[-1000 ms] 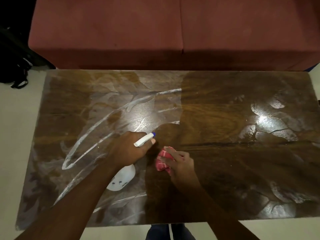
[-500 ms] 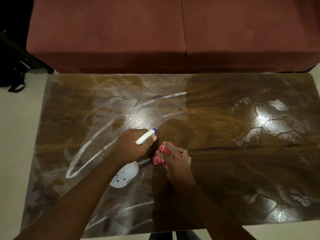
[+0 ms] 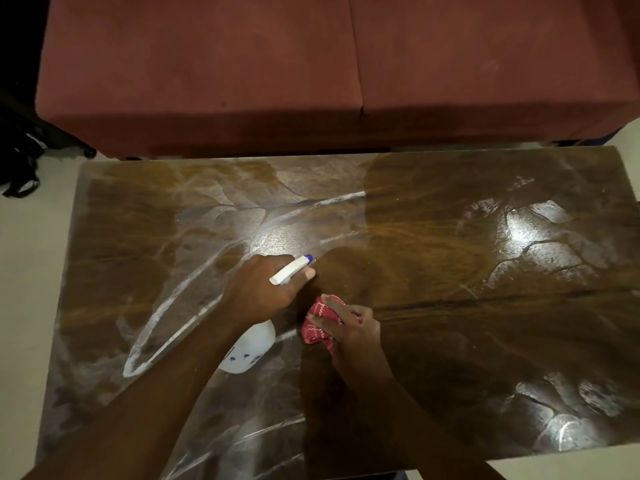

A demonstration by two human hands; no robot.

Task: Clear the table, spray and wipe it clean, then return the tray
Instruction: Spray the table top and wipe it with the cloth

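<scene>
Seen from above, a person's left hand (image 3: 263, 292) curls round the neck of a white spray bottle (image 3: 251, 348), its blue-tipped nozzle (image 3: 292, 268) pointing across a glossy brown table (image 3: 485, 341). Just beside it, the right hand (image 3: 349, 327) grips a bunched red cloth (image 3: 317, 327), fingers folded over it, pressing it onto the tabletop near the middle. White streaks (image 3: 173, 306) arc over the table's left half. A dark red sofa (image 3: 242, 74) stands along the far edge.

The left hand (image 3: 263, 289) hides the neck of the spray bottle (image 3: 251, 348).
</scene>
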